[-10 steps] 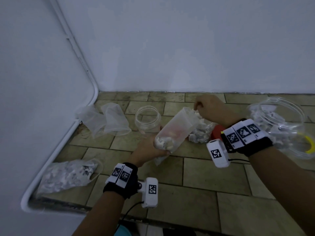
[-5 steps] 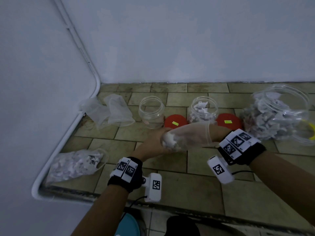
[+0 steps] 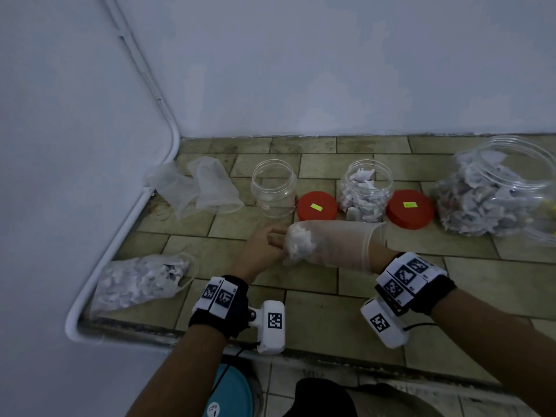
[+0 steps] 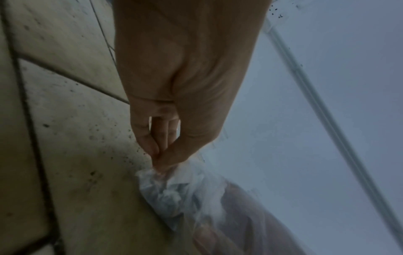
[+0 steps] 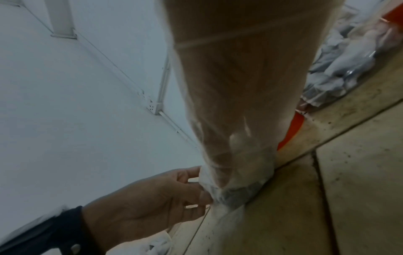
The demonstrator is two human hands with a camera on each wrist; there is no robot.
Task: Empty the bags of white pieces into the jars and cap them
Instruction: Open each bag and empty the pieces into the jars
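**Right hand inside the bag, reaching for the last pieces**

While the left hand (image 3: 261,247) pinches the closed bottom end of the clear bag (image 3: 340,245) between thumb and fingertips, the right hand (image 3: 323,246) is pushed deep inside it, sleeved by the plastic almost to the wrist. The left wrist view shows that pinch plainly; it seems meant to anchor the bag so that it stays stretched along the right hand. A small clump of white pieces (image 3: 298,239) is left at that closed end, right by the pinch, and the right hand's fingertips lie against it. Whether they are curled round the clump or merely pressed to it I cannot tell through the film.

The bag is held low over the tiled floor (image 3: 316,308), just in front of the two small jars. The right jar (image 3: 365,191) is already well filled with pieces, the left jar (image 3: 273,188) looks almost empty, and both stand open, each with a red lid (image 3: 316,206) lying flat beside it, the other lid (image 3: 409,208) near the large tilted jar (image 3: 499,194) of pieces. A full bag (image 3: 141,278) waits by the wall, and empty bags (image 3: 198,188) lie behind it. My judgement is that this bag is nearly done and capping has not begun.
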